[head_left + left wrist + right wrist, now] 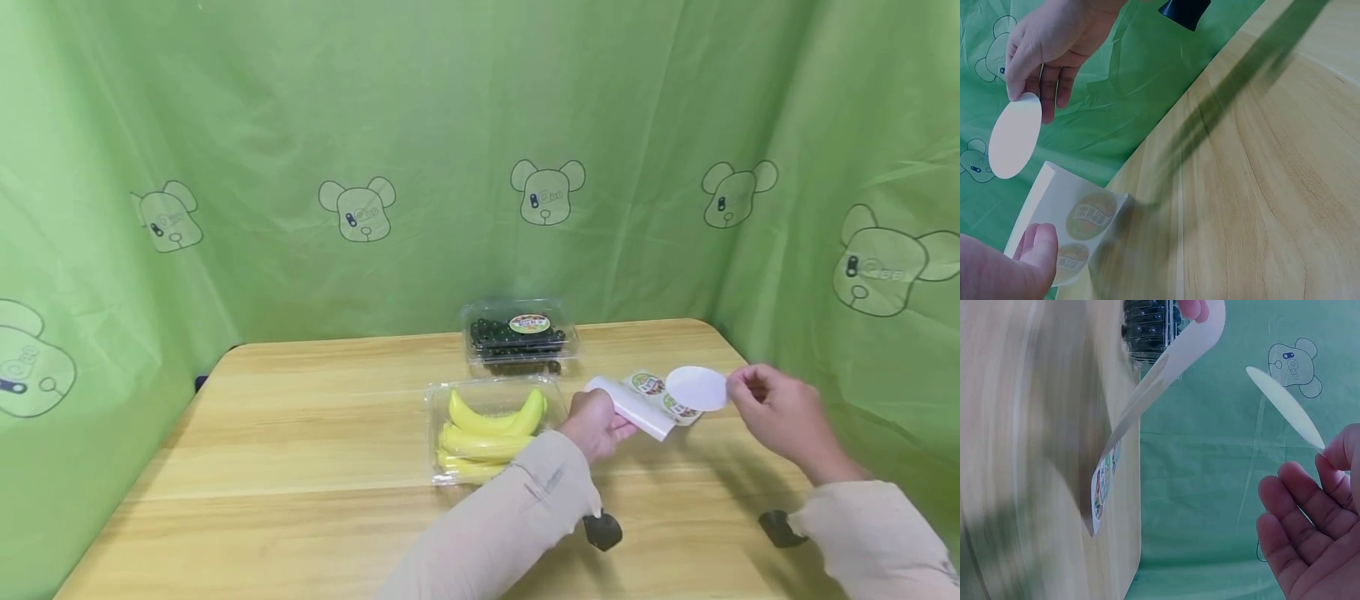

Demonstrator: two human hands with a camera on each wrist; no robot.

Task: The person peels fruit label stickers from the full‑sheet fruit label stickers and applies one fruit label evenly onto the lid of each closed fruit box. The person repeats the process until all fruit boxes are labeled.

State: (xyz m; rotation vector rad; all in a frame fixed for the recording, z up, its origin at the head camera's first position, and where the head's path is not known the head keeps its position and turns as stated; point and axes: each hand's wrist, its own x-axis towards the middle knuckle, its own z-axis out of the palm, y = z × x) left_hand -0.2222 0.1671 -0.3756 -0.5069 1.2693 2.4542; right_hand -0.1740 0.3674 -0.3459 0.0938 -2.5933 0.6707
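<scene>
My right hand [783, 417] pinches the edge of a round sticker [696, 388] between thumb and forefinger, its white side facing up. A curled sticker sheet [637, 408] with printed round labels is gripped in my left hand [596, 423]. In the left wrist view the round sticker [1016, 136] hangs apart from the sheet [1088, 215], on which two labels show. The right wrist view has the sticker [1286, 407] nearly edge-on at my right fingertips. Beside my left hand stands a clear plastic box of bananas [487, 437].
Behind the bananas, a clear box of dark round fruit [517, 337] carries an oval-looking label [529, 323] on its lid. Both boxes rest on a wooden table [300, 433]. Green curtains [450, 100] with bear-head prints enclose the back and sides.
</scene>
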